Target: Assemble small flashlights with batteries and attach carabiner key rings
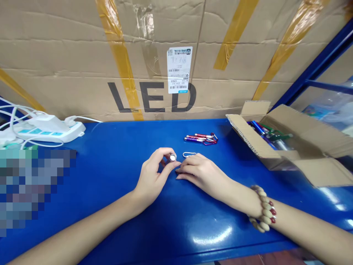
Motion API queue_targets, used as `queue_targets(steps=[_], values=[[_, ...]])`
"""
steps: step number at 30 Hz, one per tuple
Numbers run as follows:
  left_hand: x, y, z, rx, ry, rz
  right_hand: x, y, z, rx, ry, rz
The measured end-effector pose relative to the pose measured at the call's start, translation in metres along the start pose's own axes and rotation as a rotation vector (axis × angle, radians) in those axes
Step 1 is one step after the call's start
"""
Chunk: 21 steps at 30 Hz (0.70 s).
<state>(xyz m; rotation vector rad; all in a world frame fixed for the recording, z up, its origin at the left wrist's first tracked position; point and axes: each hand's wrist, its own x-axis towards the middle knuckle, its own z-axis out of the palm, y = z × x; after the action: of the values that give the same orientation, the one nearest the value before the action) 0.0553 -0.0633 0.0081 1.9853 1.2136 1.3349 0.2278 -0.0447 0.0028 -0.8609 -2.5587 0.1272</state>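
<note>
My left hand (156,173) pinches a mini flashlight (173,158) between thumb and fingers, its round, pale end facing me. Most of its body is hidden behind the fingers. Just to the right, my right hand (200,169) is closed with its fingertips together, close to the left thumb. What those fingertips hold, if anything, is too small to make out. A silver carabiner (189,154) shows just beyond the right fingers, partly covered by them. Farther back, a few red and purple mini flashlights (195,138) with carabiners lie on the blue table (116,151).
An open cardboard box (245,138) at the right holds several coloured mini flashlights (258,127). A white power strip (74,129) with cables sits at the back left. Behind the table stands a large carton (82,73) marked LED. A pixelated patch covers the left edge.
</note>
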Motion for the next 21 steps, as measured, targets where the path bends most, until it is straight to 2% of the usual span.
queue_targets(steps=[3,5,9,11,13,15,19,21], values=[[0.000,0.002,-0.001,0.029,-0.038,-0.017,0.000,0.001,-0.002,-0.039,0.003,0.007],[0.001,0.004,-0.002,0.037,-0.056,-0.029,0.001,0.000,-0.007,-0.008,0.064,0.044],[0.001,0.006,-0.001,0.056,-0.109,-0.058,0.002,-0.002,-0.019,0.180,0.427,0.150],[0.001,0.006,-0.001,0.046,-0.178,-0.055,0.002,-0.004,-0.023,0.261,0.547,0.140],[0.000,0.005,0.000,0.031,-0.237,-0.041,0.002,-0.006,-0.024,0.338,0.551,0.097],[-0.001,0.004,0.000,0.029,-0.260,-0.038,0.002,-0.007,-0.023,0.396,0.487,0.067],[-0.001,0.002,-0.001,0.033,-0.259,-0.064,0.003,-0.007,-0.021,0.431,0.362,0.094],[0.000,0.003,-0.001,0.015,-0.238,-0.080,0.005,-0.006,-0.024,0.435,0.339,0.114]])
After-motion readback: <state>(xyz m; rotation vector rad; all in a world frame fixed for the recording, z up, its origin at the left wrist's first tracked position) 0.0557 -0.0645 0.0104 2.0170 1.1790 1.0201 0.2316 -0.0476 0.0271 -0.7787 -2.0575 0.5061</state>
